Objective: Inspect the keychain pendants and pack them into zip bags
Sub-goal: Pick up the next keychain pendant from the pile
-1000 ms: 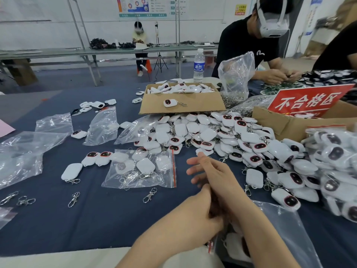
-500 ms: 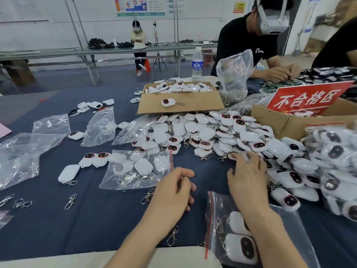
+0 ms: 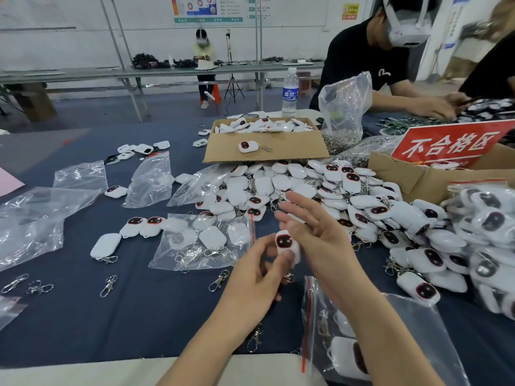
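Bright, even indoor light; soft shadows; glare on plastic bags [image 3: 33, 218]; edges bowed, right margin perhaps motion-blurred.

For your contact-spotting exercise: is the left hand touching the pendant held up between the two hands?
Touching. The head view shows the left hand with its fingers pressed against the pendant at its lower edge.

I can't see the lower half of the pendant [image 3: 284, 242]; my left hand [image 3: 252, 277] and right hand [image 3: 320, 240] cover it, and both sets of fingertips are blurred. My right forearm hides part of the zip bag [image 3: 412, 338] under it, whose bottom corner runs off the frame's lower edge. The bagged pendants [image 3: 490, 229] at far right are cut by the edge. The wall poster [image 3: 209, 8] is too small to read.
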`<move>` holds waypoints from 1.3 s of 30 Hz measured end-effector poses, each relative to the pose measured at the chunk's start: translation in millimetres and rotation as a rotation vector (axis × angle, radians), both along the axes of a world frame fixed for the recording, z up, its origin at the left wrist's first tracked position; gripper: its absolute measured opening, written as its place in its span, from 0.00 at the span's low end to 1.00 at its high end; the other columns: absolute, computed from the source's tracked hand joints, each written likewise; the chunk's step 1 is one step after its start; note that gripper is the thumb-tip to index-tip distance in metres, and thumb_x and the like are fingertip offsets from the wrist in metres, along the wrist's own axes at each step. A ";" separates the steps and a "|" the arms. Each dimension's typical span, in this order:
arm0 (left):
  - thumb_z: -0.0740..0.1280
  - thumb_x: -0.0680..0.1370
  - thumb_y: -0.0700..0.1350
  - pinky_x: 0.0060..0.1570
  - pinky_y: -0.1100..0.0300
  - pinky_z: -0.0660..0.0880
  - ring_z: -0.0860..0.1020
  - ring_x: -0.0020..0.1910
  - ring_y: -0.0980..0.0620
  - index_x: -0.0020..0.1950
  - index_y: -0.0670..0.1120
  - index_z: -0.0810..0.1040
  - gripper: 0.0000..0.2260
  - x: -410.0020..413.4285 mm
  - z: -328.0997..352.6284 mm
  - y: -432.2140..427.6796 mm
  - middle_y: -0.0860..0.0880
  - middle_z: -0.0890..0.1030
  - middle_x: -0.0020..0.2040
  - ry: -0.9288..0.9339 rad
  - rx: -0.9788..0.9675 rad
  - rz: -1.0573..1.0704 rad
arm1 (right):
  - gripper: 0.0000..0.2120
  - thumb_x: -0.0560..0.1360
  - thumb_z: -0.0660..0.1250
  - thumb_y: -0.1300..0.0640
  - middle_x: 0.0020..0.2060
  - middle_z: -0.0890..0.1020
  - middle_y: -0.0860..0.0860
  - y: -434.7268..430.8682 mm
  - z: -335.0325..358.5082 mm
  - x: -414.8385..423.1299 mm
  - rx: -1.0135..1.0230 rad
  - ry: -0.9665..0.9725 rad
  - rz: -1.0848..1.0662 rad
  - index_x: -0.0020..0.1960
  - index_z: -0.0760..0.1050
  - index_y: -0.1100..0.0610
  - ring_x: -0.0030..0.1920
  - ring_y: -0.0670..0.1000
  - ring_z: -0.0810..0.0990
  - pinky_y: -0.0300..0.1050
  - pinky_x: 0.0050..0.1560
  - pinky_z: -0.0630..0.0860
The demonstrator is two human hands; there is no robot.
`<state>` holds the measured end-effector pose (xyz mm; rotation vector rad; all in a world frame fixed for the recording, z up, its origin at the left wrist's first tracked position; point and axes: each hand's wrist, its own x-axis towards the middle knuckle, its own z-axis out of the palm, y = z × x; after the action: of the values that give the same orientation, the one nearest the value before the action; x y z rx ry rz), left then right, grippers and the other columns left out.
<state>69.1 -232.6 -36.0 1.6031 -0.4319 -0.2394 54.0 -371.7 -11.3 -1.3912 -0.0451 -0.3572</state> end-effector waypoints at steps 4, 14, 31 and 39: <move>0.69 0.80 0.43 0.29 0.62 0.74 0.78 0.34 0.56 0.56 0.49 0.78 0.06 6.1 1.6 3.9 0.51 0.83 0.41 0.067 -0.142 0.096 | 0.15 0.81 0.65 0.64 0.58 0.85 0.46 8.0 -5.2 1.1 0.027 0.046 -0.022 0.63 0.79 0.49 0.62 0.48 0.82 0.44 0.62 0.78; 0.69 0.80 0.47 0.33 0.60 0.77 0.79 0.36 0.53 0.53 0.52 0.81 0.03 14.9 0.1 10.7 0.51 0.80 0.38 0.146 -0.263 0.093 | 0.13 0.82 0.66 0.59 0.50 0.87 0.49 10.0 -13.9 -2.8 -0.107 0.132 0.031 0.56 0.83 0.43 0.48 0.50 0.85 0.46 0.55 0.82; 0.71 0.75 0.53 0.34 0.61 0.76 0.79 0.37 0.54 0.53 0.57 0.82 0.08 12.8 1.9 11.5 0.50 0.79 0.39 0.098 -0.254 0.042 | 0.12 0.79 0.69 0.59 0.47 0.87 0.50 9.5 -11.9 -2.9 -0.052 0.126 -0.032 0.51 0.85 0.43 0.47 0.46 0.85 0.39 0.49 0.82; 0.69 0.81 0.41 0.35 0.62 0.77 0.80 0.37 0.56 0.55 0.61 0.81 0.14 10.4 0.0 10.4 0.54 0.82 0.40 0.049 -0.177 0.028 | 0.11 0.79 0.69 0.59 0.47 0.88 0.50 8.7 -15.1 -0.7 -0.052 0.164 -0.094 0.51 0.85 0.44 0.52 0.52 0.86 0.55 0.63 0.79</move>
<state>79.5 -222.1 -36.0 1.4261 -0.3824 -0.2130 53.3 -363.0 -26.4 -1.4731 0.1471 -0.3207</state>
